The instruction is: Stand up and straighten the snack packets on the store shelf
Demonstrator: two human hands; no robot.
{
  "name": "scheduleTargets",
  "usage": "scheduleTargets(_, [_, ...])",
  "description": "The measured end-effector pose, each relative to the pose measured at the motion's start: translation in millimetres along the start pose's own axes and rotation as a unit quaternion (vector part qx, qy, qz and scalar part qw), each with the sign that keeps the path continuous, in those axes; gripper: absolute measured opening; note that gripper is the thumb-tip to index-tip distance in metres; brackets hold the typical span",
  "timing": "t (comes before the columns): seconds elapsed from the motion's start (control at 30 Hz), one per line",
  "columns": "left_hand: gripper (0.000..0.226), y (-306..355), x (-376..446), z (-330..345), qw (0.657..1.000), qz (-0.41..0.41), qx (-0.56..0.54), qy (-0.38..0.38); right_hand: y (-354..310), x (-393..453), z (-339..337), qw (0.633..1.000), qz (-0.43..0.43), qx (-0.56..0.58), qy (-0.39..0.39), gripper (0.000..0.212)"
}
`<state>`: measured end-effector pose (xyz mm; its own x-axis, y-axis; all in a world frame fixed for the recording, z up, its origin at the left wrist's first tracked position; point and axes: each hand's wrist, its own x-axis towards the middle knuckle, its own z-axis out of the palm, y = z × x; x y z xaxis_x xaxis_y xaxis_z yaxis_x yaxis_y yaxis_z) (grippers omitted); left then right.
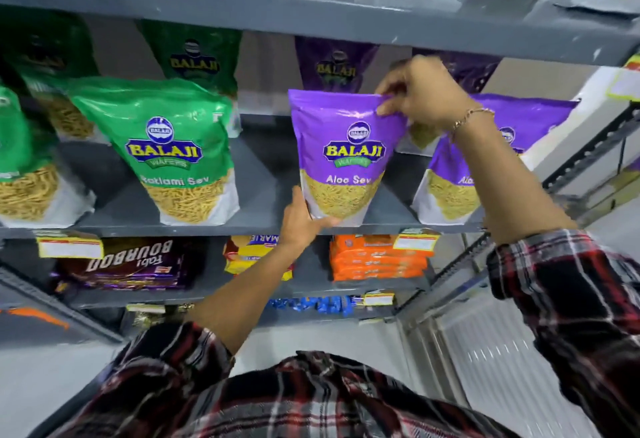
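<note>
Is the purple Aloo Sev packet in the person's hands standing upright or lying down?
Upright: the purple Aloo Sev packet stands base-down on the shelf, right hand pinching its top, left hand at its base.

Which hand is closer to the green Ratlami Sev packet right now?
Left. The left hand grips the purple Aloo Sev packet's bottom corner, beside the green packet; the right hand pinches its far top corner.

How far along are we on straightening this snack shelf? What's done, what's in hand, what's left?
Done, apparently: the green Ratlami Sev pouch at front left stands upright, facing out.

In hand: the front purple Aloo Sev pouch, upright at the shelf edge; the right hand pinches its top corner and the left hand steadies its base.

Left: the second purple Aloo Sev pouch, to the right, leans. Back-row packets are too dark to judge.
</note>
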<state>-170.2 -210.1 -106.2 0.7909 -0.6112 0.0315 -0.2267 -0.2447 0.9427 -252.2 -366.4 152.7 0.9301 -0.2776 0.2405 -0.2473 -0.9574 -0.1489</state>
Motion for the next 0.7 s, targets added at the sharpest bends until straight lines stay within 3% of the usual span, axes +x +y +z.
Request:
scheduleTargets(0.53, [0.087,16,-1,1,0.998,-0.027,0.043,-0.026,2,-3,11,0.998,-0.003,0.046,0.037,0.028])
scheduleTargets(0.6, [0.09,20,-3,-3,0.996,-0.039,0.048,-0.058,3,-8,17,0.996,0.003,0.045,0.071,0.029])
scheduleTargets(0.7, [0.104,20,-11,-10,0.998,-0.034,-0.006,-0.057,-10,-34,45,0.969,0.029,0.064,0.237,0.025])
